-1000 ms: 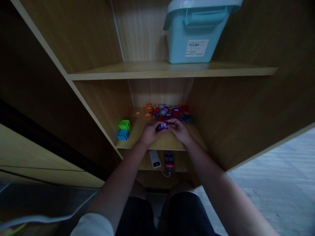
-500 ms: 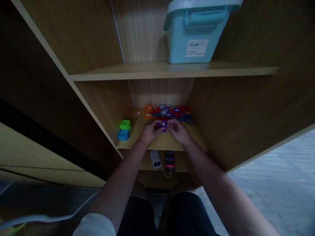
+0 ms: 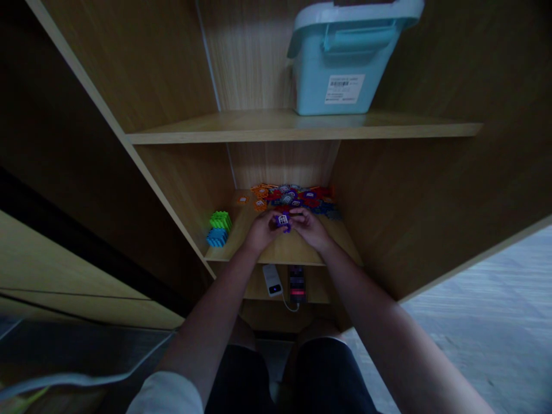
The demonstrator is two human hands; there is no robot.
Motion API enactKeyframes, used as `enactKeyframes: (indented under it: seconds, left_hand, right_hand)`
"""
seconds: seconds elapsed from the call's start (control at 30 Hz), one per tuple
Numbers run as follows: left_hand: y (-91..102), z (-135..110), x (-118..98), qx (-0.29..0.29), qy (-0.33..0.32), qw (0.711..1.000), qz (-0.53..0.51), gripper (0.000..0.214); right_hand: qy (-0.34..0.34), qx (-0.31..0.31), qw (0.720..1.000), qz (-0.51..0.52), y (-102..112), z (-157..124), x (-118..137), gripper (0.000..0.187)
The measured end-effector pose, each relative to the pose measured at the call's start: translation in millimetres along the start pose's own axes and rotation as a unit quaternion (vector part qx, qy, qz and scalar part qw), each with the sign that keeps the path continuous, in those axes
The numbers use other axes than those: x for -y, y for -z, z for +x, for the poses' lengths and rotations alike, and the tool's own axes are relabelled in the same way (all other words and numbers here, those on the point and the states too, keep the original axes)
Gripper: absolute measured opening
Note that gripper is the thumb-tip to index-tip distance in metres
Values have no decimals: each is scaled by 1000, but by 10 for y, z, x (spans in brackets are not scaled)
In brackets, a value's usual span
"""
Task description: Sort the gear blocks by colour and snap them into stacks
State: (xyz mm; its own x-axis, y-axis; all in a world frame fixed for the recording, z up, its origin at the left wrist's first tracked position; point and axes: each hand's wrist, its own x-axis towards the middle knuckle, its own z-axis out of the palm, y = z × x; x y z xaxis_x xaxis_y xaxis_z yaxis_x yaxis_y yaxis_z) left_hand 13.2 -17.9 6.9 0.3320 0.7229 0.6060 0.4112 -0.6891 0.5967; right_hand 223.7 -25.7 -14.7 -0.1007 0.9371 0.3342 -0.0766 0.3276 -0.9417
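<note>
Both hands meet over a low wooden shelf [image 3: 284,250] inside a cabinet. My left hand [image 3: 262,229] and my right hand [image 3: 309,227] are closed from either side on a small purple plastic piece [image 3: 282,219] with a white window pattern. Just behind the hands lies a heap of coloured plastic pieces [image 3: 292,198], orange, red, blue and purple. A green cube [image 3: 220,219] and a blue cube [image 3: 215,237], each built from such pieces, stand at the shelf's left front.
A pale blue lidded storage box [image 3: 340,63] with a barcode label stands on the upper shelf [image 3: 215,126]. Below the low shelf lie a white device with a cable [image 3: 272,280] and a dark device [image 3: 296,284]. My knees are at the bottom; grey floor lies right.
The purple piece has been turned between my fingers, so its white window face shows again. The hands stay in the same spot. The camera has tilted slightly.
</note>
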Motion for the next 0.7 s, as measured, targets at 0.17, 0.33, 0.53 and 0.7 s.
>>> enactKeyframes:
  seconds: [0.17, 0.33, 0.53, 0.7]
  left_hand:
    - [4, 2, 65, -11, 46, 999, -14, 37]
    - [6, -4, 77, -24, 43, 998, -43, 29]
    - [19, -26, -18, 1, 6, 997, -83, 29]
    - [29, -20, -44, -3, -12, 997, -78, 33]
  right_hand:
    - [43, -45, 993, -98, 40, -47, -29, 39]
    - [67, -53, 981, -175, 5, -123, -4, 32]
    - [71, 5, 993, -97, -68, -155, 74, 40]
    - [77, -13, 994, -72, -63, -133, 66, 43]
